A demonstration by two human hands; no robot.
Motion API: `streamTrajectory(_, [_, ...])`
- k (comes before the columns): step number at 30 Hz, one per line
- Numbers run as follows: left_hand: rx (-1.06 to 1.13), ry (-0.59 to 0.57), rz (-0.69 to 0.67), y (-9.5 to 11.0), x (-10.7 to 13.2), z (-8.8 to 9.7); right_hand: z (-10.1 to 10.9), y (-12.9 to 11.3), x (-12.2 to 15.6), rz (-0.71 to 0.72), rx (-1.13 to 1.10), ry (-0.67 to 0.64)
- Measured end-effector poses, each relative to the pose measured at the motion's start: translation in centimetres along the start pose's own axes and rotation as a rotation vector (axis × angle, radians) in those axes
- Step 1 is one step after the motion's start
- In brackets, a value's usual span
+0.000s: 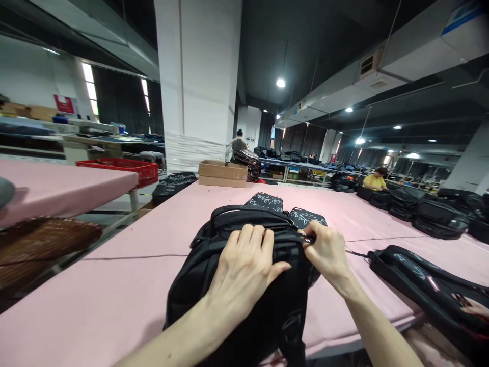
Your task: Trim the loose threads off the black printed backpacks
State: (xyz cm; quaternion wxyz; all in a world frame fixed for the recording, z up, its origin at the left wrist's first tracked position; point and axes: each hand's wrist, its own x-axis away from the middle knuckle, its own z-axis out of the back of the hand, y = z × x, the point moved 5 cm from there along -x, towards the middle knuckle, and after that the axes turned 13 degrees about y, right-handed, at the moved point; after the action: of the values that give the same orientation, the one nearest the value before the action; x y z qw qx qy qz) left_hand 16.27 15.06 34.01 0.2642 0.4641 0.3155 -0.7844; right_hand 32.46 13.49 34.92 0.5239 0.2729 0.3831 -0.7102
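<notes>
A black backpack (237, 326) stands on the pink-covered table before me, its top handle (244, 210) arching up at the far side. My left hand (248, 260) rests on the upper part of the backpack, fingers laid over its top and thumb stretched out to the side. At the right end of the top seam, my right hand (324, 250) is closed in a pinch on a small dark shiny piece that looks like a zipper pull (308, 238). Behind the backpack lie two black panels with white line patterns, one left (265, 200) and one right (308, 216).
Another black bag (424, 275) lies at the right, with part of someone's hand (477, 308) on it. A cardboard box (222, 174) sits at the table's far end. Several black bags (439, 218) line the far right, near a person in yellow (374, 182). A thin cord crosses the table (126, 300).
</notes>
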Motion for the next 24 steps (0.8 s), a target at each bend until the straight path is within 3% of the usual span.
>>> streamTrajectory(3, [0.019, -0.003, 0.015, -0.6, -0.1, 0.1, -1.1, -0.7, -1.5, 0.001, 0.078, -0.036])
streamTrajectory(5, [0.036, 0.02, 0.028, -0.8, 0.2, 0.2, -1.8, -0.6, -2.1, 0.013, -0.024, -0.086])
streamTrajectory(9, [0.098, 0.085, 0.006, -0.4, 1.3, 0.5, -2.3, -0.1, -3.0, -0.014, -0.508, -0.141])
streamTrajectory(13, [0.12, 0.026, -0.02, 0.1, 1.8, 0.6, -3.7, -0.9, -3.7, -0.12, -0.87, -0.251])
streamTrajectory(15, [0.122, -0.044, -0.023, -0.1, 1.5, 0.6, -4.6, -1.4, -3.6, -0.25, -0.973, -0.311])
streamTrajectory(18, [0.115, -0.219, 0.003, -1.2, 0.8, 0.4, -4.6, -1.2, -2.8, -0.405, -1.091, -0.207])
streamTrajectory(20, [0.146, -0.41, 0.034, -1.9, 0.4, 0.0, -3.9, -0.9, -2.3, -0.376, -1.124, -0.133])
streamTrajectory(22, [0.203, -0.574, 0.052, -2.2, 0.2, -0.2, -3.1, -0.8, -2.2, -0.268, -1.087, -0.14])
streamTrajectory(24, [0.253, -0.621, 0.037, -1.8, 0.0, 0.1, -2.7, -1.1, -2.7, -0.147, -1.016, -0.215])
